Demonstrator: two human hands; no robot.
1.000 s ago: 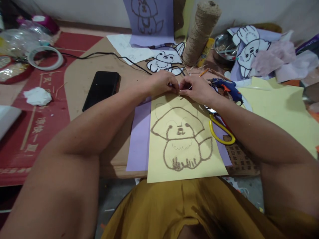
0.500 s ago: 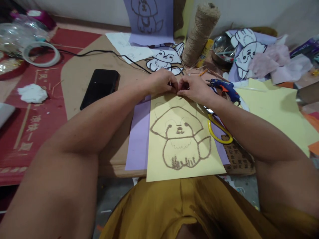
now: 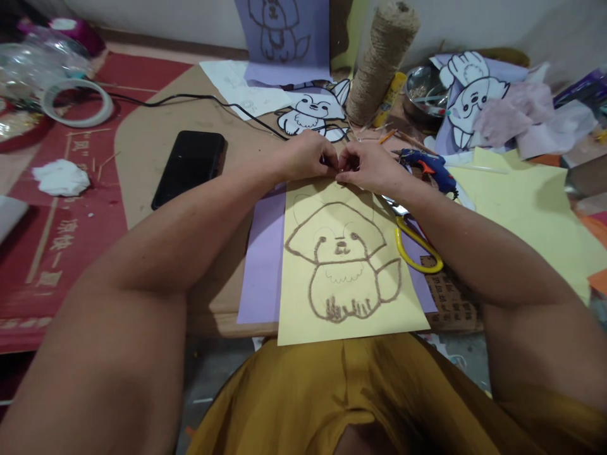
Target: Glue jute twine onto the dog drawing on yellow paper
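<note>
Left hand [image 3: 309, 155], right hand [image 3: 370, 167] pinched narrow, contents unclear; yellow sheet [image 3: 294, 316] below could skew if either drags

There are two brown-outlined animal drawings [image 3: 341, 246], two white paper animal cut-outs with black outlines [image 3: 313, 109], one tall spool of tan twine [image 3: 385, 63], one round metal bowl [image 3: 422, 114], one blue glue gun [image 3: 429, 170], one pair of yellow-handled scissors [image 3: 399, 245], one flat black phone [image 3: 190, 167], one whitish ring-shaped tape roll [image 3: 107, 107], one yellow cylindrical tube [image 3: 389, 100] and one crumpled white tissue [image 3: 61, 177] on red cardboard [image 3: 42, 253]
</note>
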